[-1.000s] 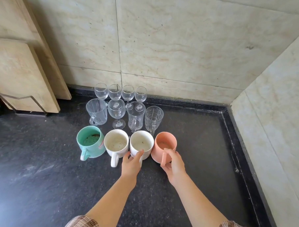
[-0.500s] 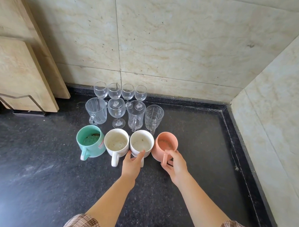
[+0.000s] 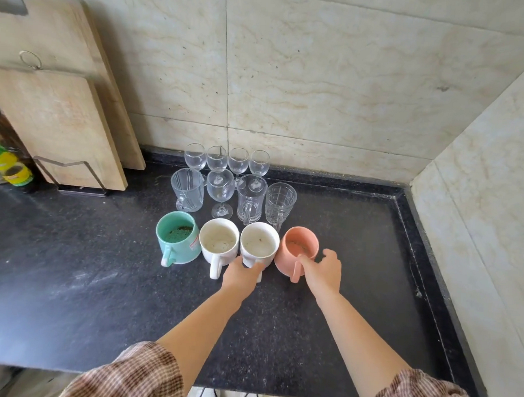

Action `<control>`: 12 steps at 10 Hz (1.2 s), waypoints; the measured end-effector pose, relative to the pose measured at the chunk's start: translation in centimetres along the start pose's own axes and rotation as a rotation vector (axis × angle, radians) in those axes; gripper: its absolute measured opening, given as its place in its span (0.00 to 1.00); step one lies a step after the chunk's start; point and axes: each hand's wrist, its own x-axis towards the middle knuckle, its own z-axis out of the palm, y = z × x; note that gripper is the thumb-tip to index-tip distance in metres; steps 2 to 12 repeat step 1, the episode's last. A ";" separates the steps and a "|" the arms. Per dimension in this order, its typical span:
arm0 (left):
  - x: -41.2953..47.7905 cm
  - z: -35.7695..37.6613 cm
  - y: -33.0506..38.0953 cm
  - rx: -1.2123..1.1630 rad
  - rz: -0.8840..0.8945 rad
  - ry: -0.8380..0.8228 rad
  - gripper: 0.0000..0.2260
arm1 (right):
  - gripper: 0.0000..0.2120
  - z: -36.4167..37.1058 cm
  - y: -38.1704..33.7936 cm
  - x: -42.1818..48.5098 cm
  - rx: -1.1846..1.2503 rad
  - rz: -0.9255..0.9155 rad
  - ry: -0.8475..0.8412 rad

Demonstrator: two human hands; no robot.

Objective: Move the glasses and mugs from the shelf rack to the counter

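Note:
Four mugs stand in a row on the black counter (image 3: 71,280): a green mug (image 3: 178,239), a white mug (image 3: 219,244), a second white mug (image 3: 259,243) and a pink mug (image 3: 294,247). Behind them are several clear glasses and glass mugs (image 3: 250,197), with small wine glasses (image 3: 217,158) at the wall. My left hand (image 3: 241,277) wraps the near side of the second white mug, over its handle. My right hand (image 3: 325,270) is spread beside the pink mug; one fingertip touches it by the handle and the thumb is off it.
Two wooden cutting boards (image 3: 54,123) lean in a wire stand at the back left, with jars (image 3: 12,172) at the left edge. Tiled walls close the back and the right side. The counter's raised rim (image 3: 415,235) runs along the right.
My right hand has let go of the pink mug's handle and spread its fingers to the right. My left hand stays on the second white mug. The mugs have not moved.

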 end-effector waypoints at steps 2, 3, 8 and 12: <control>-2.3 -1.4 1.1 0.035 -0.001 -0.021 0.17 | 0.24 -1.6 -1.2 -1.0 -0.077 -0.201 -0.051; -2.3 -1.4 1.1 0.035 -0.001 -0.021 0.17 | 0.24 -1.6 -1.2 -1.0 -0.077 -0.201 -0.051; -2.3 -1.4 1.1 0.035 -0.001 -0.021 0.17 | 0.24 -1.6 -1.2 -1.0 -0.077 -0.201 -0.051; -2.3 -1.4 1.1 0.035 -0.001 -0.021 0.17 | 0.24 -1.6 -1.2 -1.0 -0.077 -0.201 -0.051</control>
